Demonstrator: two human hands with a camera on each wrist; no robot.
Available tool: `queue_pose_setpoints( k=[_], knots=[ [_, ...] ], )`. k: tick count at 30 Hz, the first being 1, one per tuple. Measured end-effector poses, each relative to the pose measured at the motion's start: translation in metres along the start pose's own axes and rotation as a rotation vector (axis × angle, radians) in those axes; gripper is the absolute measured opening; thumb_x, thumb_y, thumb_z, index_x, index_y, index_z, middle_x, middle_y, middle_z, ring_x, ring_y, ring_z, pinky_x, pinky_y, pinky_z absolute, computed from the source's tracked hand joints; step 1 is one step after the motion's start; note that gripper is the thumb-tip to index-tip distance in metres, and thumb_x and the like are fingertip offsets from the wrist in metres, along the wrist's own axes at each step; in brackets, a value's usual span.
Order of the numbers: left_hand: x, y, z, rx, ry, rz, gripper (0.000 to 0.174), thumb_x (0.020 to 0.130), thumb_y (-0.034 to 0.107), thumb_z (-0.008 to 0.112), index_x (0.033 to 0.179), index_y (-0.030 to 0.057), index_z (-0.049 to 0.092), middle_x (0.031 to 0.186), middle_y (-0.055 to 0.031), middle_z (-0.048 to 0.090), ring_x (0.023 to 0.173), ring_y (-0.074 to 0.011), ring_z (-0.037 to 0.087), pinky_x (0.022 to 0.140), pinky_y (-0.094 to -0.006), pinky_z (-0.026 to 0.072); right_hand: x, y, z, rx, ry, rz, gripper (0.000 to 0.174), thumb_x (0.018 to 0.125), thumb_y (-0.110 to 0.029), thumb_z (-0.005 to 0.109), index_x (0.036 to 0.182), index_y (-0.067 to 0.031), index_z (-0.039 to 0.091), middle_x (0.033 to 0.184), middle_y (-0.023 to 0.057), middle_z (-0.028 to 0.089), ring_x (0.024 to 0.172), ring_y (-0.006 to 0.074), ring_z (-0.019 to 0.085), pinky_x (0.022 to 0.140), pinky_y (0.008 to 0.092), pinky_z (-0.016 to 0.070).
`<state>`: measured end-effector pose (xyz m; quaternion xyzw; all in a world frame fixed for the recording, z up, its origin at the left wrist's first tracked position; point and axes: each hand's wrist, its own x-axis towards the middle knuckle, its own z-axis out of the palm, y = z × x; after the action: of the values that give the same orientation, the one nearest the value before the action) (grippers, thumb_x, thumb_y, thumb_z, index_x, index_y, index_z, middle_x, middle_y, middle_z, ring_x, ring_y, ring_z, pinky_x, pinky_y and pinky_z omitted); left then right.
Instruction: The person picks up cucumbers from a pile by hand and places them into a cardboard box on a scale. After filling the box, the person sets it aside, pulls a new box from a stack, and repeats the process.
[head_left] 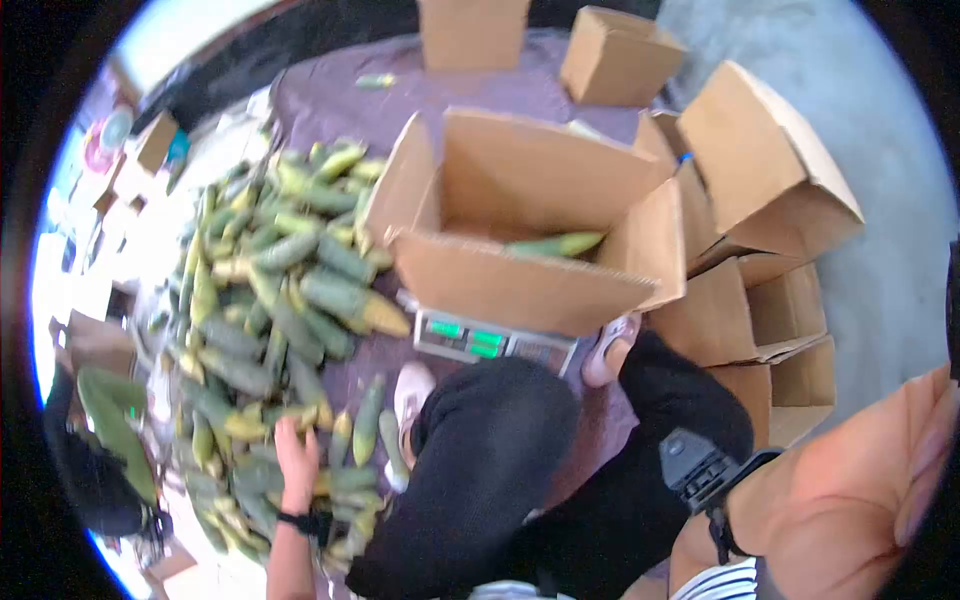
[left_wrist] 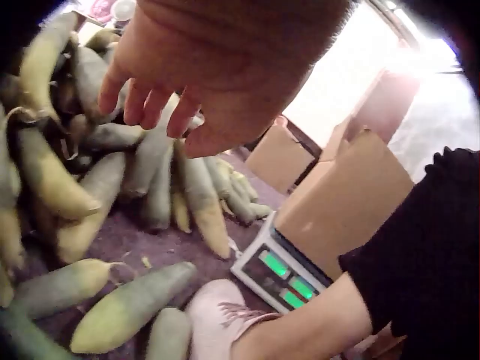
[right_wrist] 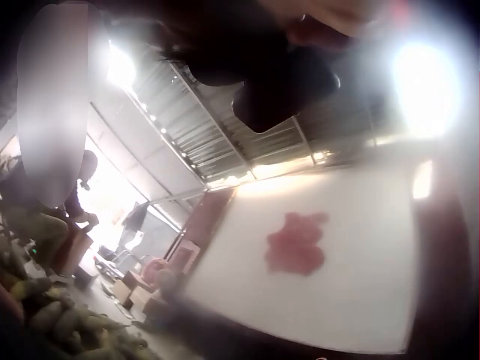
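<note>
- Writing: the white-framed electronic scale (head_left: 495, 340) has green-lit displays (head_left: 487, 344), their digits too blurred to read; on a large white panel (right_wrist: 360, 285) sits a blurred red patch (right_wrist: 296, 244), and I cannot tell whether it is lettering or a logo.
- The left hand (head_left: 298, 455), with a black band (head_left: 305, 525) at its wrist, is over the big heap of green-and-yellow cucumbers (head_left: 235, 365); its fingers are loosely bent and slightly apart, with nothing seen in their grasp, and I cannot tell whether they touch the heap.
- The right hand (head_left: 865, 475) is at the right edge of the head view, well apart from the heap; I cannot tell how its fingers stand.
- The heap covers the left part of a purple ground sheet (head_left: 350, 80), its cucumbers pointing many ways.
- On its right side, a stout grey-green cucumber with a tan-yellow tip (head_left: 355, 300) slants from upper left to lower right, tip at the lower right.
- In the left wrist view, a plump green cucumber with a yellowish end (left_wrist: 131, 307) lies near a pale pink shoe (left_wrist: 217, 315), running lower left to upper right, yellowish end at lower left.
- An open brown cardboard box (head_left: 520, 285) stands on the scale; inside, one green cucumber (head_left: 555, 246) lies crosswise, its yellower end pointing right.
</note>
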<state>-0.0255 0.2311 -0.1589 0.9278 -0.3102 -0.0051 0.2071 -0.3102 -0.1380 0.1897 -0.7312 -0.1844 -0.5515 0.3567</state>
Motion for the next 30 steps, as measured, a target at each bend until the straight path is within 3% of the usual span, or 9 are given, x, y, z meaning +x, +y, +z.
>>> queue_pose_setpoints(
  k=[6, 13, 15, 16, 19, 20, 23, 25, 30],
  knots=[
    [-0.031, -0.068, 0.004, 0.016, 0.055, -0.254, 0.033, 0.079, 0.008, 0.062, 0.108, -0.0008, 0.051, 0.102, -0.0182, 0.053, 0.099, -0.0355, 0.051, 0.086, -0.0400, 0.0420, 0.002, 0.005, 0.023, 0.000, -0.010, 0.041, 0.021, 0.086, -0.002, 0.055, 0.106, 0.0044, 0.060, 0.088, 0.0075, 0.059, 0.078, 0.0165, 0.056, 0.072, 0.0258, 0.0452],
    [-0.001, -0.157, -0.001, -0.134, 0.609, -0.569, 0.046, 0.083, 0.019, 0.066, 0.116, -0.0080, 0.048, 0.112, -0.0209, 0.055, 0.103, -0.0282, 0.055, 0.086, -0.0363, 0.0438, -0.006, 0.038, 0.033, -0.497, 0.004, 0.422, 0.022, 0.086, -0.002, 0.055, 0.107, 0.0047, 0.060, 0.088, 0.0072, 0.058, 0.078, 0.0163, 0.056, 0.072, 0.0256, 0.0449],
    [0.010, -0.199, 0.001, -0.179, 0.303, -0.840, 0.059, 0.079, 0.027, 0.072, 0.117, -0.0104, 0.047, 0.094, -0.0182, 0.062, 0.083, -0.0257, 0.062, 0.072, -0.0351, 0.0489, -0.015, 0.056, 0.033, -0.668, -0.166, 0.556, 0.019, 0.086, -0.002, 0.055, 0.104, 0.0037, 0.060, 0.088, 0.0072, 0.058, 0.077, 0.0164, 0.056, 0.071, 0.0259, 0.0448],
    [0.019, -0.200, -0.003, -0.434, 0.214, -0.958, 0.061, 0.075, 0.033, 0.077, 0.110, -0.0079, 0.048, 0.072, -0.0106, 0.061, 0.056, -0.0214, 0.059, 0.050, -0.0323, 0.0471, -0.018, 0.066, 0.031, -0.756, -0.281, 0.601, 0.017, 0.086, -0.003, 0.055, 0.101, 0.0026, 0.060, 0.087, 0.0073, 0.058, 0.076, 0.0165, 0.056, 0.071, 0.0262, 0.0447],
    [0.030, -0.214, 0.018, -0.704, 0.393, -0.857, 0.055, 0.074, 0.034, 0.077, 0.100, -0.0039, 0.047, 0.064, -0.0063, 0.057, 0.042, -0.0169, 0.051, 0.036, -0.0301, 0.0383, -0.034, 0.093, 0.025, -0.752, -0.521, 0.749, 0.012, 0.085, -0.007, 0.061, 0.094, 0.0006, 0.061, 0.086, 0.0118, 0.060, 0.077, 0.0216, 0.061, 0.069, 0.0291, 0.0484],
    [0.037, -0.206, 0.010, -0.599, 0.290, -0.997, 0.051, 0.074, 0.034, 0.077, 0.094, -0.0003, 0.045, 0.068, -0.0079, 0.057, 0.044, -0.0162, 0.051, 0.035, -0.0291, 0.0369, -0.049, 0.106, 0.019, -0.742, -0.515, 0.741, 0.014, 0.084, -0.009, 0.062, 0.094, 0.0002, 0.061, 0.088, 0.0134, 0.060, 0.078, 0.0235, 0.062, 0.071, 0.0304, 0.0494],
    [0.031, -0.231, 0.032, -0.946, 0.441, -0.810, 0.040, 0.075, 0.026, 0.076, 0.099, 0.0007, 0.056, 0.088, -0.0087, 0.064, 0.061, -0.0182, 0.061, 0.042, -0.0296, 0.0451, -0.078, 0.126, 0.006, -0.882, -0.711, 0.765, 0.027, 0.085, -0.023, 0.061, 0.105, -0.0036, 0.059, 0.100, 0.0160, 0.060, 0.094, 0.0334, 0.059, 0.081, 0.0412, 0.0481],
    [0.032, -0.185, 0.008, -0.901, 0.329, -1.053, 0.031, 0.080, 0.031, 0.071, 0.095, 0.0079, 0.059, 0.079, -0.0040, 0.062, 0.056, -0.0151, 0.058, 0.040, -0.0254, 0.0422, -0.094, 0.131, 0.001, -0.934, -0.794, 0.720, 0.035, 0.083, -0.023, 0.063, 0.110, -0.0028, 0.056, 0.108, 0.0170, 0.057, 0.101, 0.0336, 0.056, 0.086, 0.0417, 0.0462],
    [0.008, -0.053, -0.022, -1.053, 0.257, -1.143, 0.031, 0.083, 0.039, 0.067, 0.094, 0.0114, 0.058, 0.076, -0.0011, 0.059, 0.064, -0.0116, 0.057, 0.048, -0.0251, 0.0458, -0.115, 0.148, -0.003, -0.977, -0.872, 0.743, 0.025, 0.083, -0.019, 0.061, 0.100, -0.0010, 0.056, 0.098, 0.0179, 0.062, 0.095, 0.0340, 0.059, 0.080, 0.0439, 0.0488]
  ],
)
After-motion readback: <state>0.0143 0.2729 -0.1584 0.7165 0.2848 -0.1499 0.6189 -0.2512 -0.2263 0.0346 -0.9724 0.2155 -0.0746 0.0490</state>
